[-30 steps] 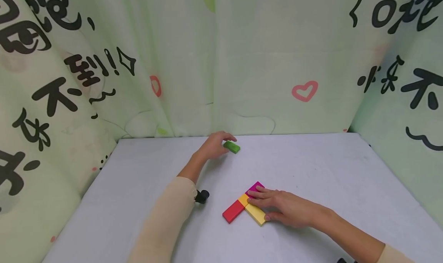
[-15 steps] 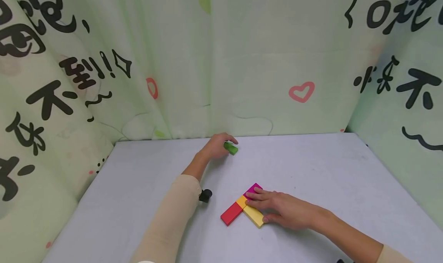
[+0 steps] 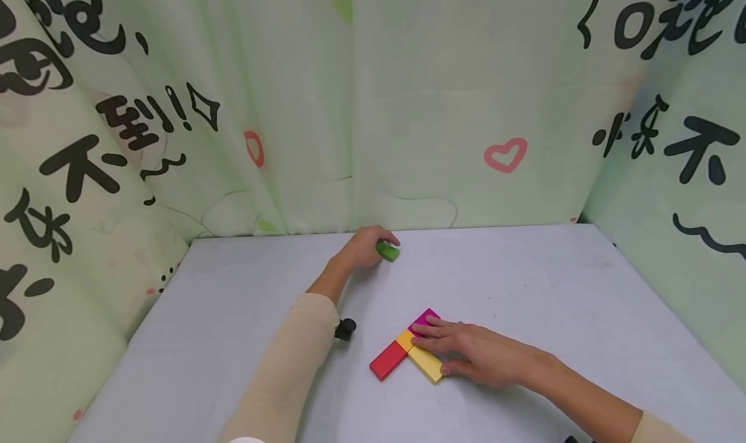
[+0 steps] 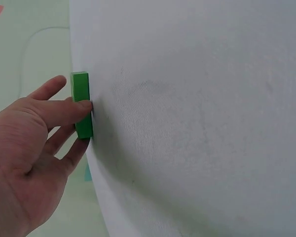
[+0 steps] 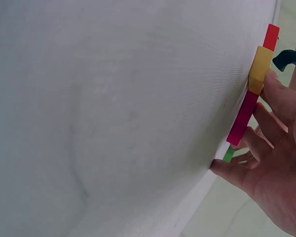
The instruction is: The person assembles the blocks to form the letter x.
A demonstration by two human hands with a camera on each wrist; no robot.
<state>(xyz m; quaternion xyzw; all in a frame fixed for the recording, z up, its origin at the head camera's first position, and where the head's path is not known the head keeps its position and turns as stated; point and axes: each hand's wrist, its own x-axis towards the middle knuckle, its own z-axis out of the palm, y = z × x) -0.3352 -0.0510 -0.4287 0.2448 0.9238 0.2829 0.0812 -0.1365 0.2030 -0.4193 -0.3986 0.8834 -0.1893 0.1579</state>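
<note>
Near the far edge of the table, my left hand [image 3: 364, 245] pinches a green block [image 3: 387, 251] between thumb and fingers. The left wrist view shows the thumb across the long face of that green block [image 4: 82, 118]. Nearer to me, my right hand [image 3: 484, 352] rests with extended fingers on a joined group of flat blocks. Its fingertips lie on the magenta block [image 3: 428, 313] and beside the small orange block [image 3: 405, 340]. The thumb touches the end of the pale yellow block [image 3: 425, 364]. A red block [image 3: 388, 361] adjoins the orange one, uncovered by the hand.
The white tabletop [image 3: 553, 287] extends around both hands. Pale green curtains [image 3: 408, 106] with dark lettering and red hearts stand behind it and at both sides. A black device [image 3: 346, 329] sits on the left wrist.
The head view has shifted slightly, and the green block shows a little less beyond the left fingers. Both hands otherwise keep their places, and the joined blocks stay put.
</note>
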